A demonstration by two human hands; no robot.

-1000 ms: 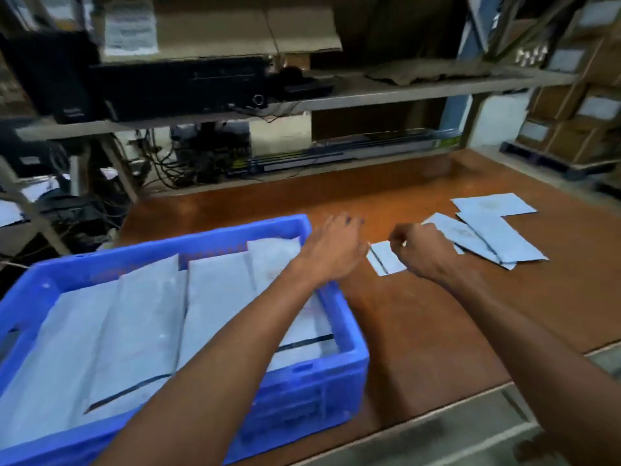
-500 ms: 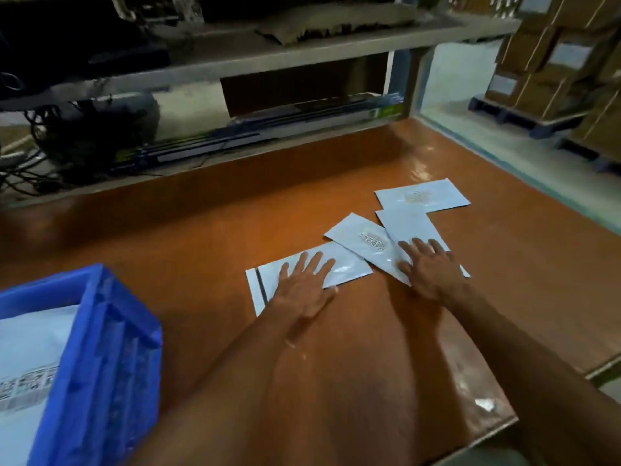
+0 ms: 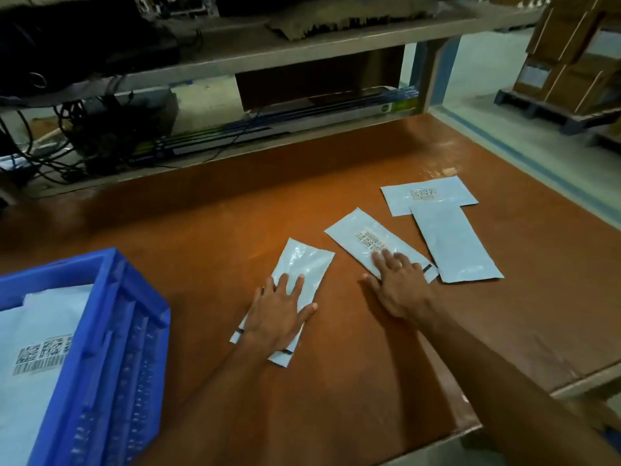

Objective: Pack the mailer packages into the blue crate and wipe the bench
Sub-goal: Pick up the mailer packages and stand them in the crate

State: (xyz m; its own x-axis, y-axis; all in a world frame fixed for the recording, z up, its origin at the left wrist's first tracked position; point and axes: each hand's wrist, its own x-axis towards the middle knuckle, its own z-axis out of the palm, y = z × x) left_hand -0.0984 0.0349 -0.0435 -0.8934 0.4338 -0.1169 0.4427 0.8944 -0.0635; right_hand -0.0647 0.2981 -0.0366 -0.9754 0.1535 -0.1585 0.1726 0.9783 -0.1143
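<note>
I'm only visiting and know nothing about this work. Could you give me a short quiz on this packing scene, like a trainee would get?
1. How many mailers lie loose on the bench?
2. True or false: the blue crate is empty.
3. Which hand presses on a mailer showing a barcode label? A) left hand B) right hand C) neither

Key: 1) four; 2) false, packed mailers already lie in it; 3) B.
</note>
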